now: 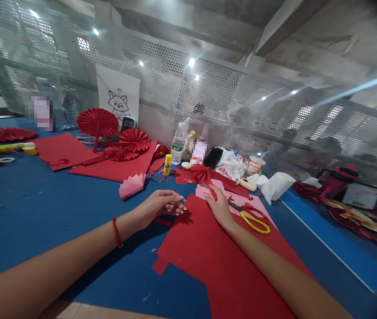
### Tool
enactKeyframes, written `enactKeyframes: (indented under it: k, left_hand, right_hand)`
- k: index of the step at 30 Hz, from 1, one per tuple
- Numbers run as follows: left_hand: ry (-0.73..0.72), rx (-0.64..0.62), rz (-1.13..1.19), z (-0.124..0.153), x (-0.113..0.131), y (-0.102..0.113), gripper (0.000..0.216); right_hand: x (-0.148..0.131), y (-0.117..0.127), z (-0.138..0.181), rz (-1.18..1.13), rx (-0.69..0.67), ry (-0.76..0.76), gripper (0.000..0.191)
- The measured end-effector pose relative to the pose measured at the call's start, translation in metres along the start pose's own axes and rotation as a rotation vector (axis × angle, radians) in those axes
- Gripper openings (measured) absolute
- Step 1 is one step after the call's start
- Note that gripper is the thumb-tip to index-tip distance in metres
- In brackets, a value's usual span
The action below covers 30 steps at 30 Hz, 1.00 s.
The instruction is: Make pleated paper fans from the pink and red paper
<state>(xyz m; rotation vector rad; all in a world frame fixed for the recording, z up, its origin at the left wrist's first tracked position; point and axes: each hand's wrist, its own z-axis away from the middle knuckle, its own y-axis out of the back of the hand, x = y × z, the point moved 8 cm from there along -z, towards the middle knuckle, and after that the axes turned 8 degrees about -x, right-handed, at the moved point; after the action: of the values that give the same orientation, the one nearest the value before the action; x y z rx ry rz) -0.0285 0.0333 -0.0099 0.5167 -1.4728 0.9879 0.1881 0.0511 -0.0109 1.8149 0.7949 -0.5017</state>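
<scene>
My left hand (165, 206) hovers just off the left edge of a large red paper sheet (201, 239). Its fingers are loosely stretched, with nothing held. On the far part of that sheet rests my right hand (221, 207), thumb apart and fingers reaching onto pink paper (256, 204). A bit of red shows by its fingertips; whether they touch it is unclear. Scissors with yellow and red handles (256, 221) lie to the right of this hand. A small red folded fan (201, 173) sits just beyond it. To the left lies a pink pleated paper piece (132, 186).
Behind stand a glue stick (167, 165), a water bottle (178, 146) and a paper cup (255, 165). Red round fans (98, 122) lie on red sheets at the left. A white plastic bag (231, 165) is at the back. A perforated screen (162, 79) borders the blue table (92, 212).
</scene>
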Motion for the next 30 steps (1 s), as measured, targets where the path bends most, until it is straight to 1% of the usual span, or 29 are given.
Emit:
enactKeyframes:
  k: [4, 7, 8, 9, 12, 13, 16, 19, 21, 26, 28, 29, 30]
  left_hand:
    - [-0.006, 0.01, 0.004, -0.001, 0.002, 0.002, 0.024]
    - [-0.005, 0.018, 0.012, -0.003, 0.002, 0.004, 0.025]
    - [-0.005, 0.018, 0.013, -0.003, 0.002, 0.005, 0.025]
    - [-0.005, 0.017, 0.013, -0.003, 0.001, 0.005, 0.025]
    - [0.008, 0.011, 0.0, -0.004, 0.0, 0.004, 0.026]
    - [0.016, 0.008, -0.006, -0.004, 0.0, 0.004, 0.027]
    - [0.045, 0.005, -0.022, -0.003, -0.002, 0.003, 0.031]
    - [0.054, 0.003, -0.014, -0.003, -0.001, 0.004, 0.036]
    - [0.064, 0.005, -0.001, -0.002, -0.001, 0.004, 0.037]
    - [0.087, 0.001, 0.018, -0.002, -0.001, 0.004, 0.036]
    - [0.083, -0.005, 0.014, -0.003, -0.002, 0.004, 0.036]
    - [0.08, -0.009, 0.011, -0.003, -0.002, 0.004, 0.036]
    - [0.078, -0.013, 0.006, -0.003, -0.002, 0.004, 0.036]
  right_hand:
    - [-0.01, 0.018, 0.006, -0.1, 0.163, 0.046, 0.051]
    - [-0.017, 0.026, 0.007, -0.062, 0.233, 0.107, 0.055]
    - [-0.017, 0.026, 0.004, -0.017, 0.216, 0.117, 0.054]
    - [-0.016, 0.022, 0.001, 0.041, 0.17, 0.118, 0.053]
    - [-0.006, 0.009, -0.01, 0.197, -0.014, 0.074, 0.043]
    - [-0.003, 0.008, -0.013, 0.219, -0.042, 0.056, 0.04]
    - [0.001, 0.019, -0.014, 0.326, 0.011, 0.008, 0.037]
    - [0.002, 0.03, -0.015, 0.573, 0.043, -0.035, 0.043]
    - [0.005, 0.035, -0.017, 0.679, 0.045, -0.053, 0.045]
    - [0.015, 0.054, -0.021, 0.667, 0.174, -0.104, 0.048]
    - [0.01, 0.055, -0.02, 0.663, 0.19, -0.064, 0.047]
    - [0.004, 0.051, -0.02, 0.664, 0.162, -0.005, 0.044]
    - [-0.003, 0.044, -0.019, 0.664, 0.105, 0.076, 0.038]
